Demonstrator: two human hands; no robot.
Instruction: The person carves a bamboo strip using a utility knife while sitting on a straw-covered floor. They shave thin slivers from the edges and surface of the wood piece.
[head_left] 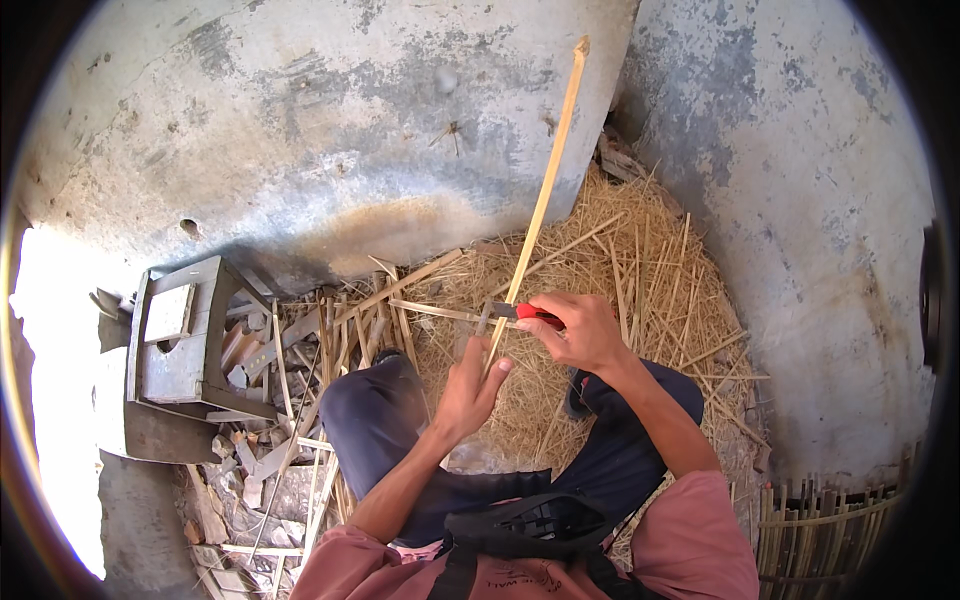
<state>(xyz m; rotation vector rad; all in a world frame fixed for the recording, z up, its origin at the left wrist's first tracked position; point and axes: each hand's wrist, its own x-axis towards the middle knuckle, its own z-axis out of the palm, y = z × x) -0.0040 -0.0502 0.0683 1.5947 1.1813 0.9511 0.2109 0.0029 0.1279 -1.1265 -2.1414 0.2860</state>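
My left hand [468,388] is closed around the lower end of a long, pale bamboo strip [548,185], thumb along its side. From there the strip slants up and slightly right, away from me. A red-handled knife [540,317] is gripped in my right hand [586,332]. Its short dark blade lies across the strip just above my left fingers, seemingly touching it. A thin, light curl or sliver [485,318] shows beside the blade; what it is made of is hard to tell. Both hands are above the gap between my bent knees.
Straw-like shavings [640,270] and loose strips cover the floor around my legs. At left, a worn wooden stool [180,335] lies among wood scraps and rubble [240,455]. Stained walls [330,130] rise ahead and at right. A woven slatted basket [825,535] sits at lower right.
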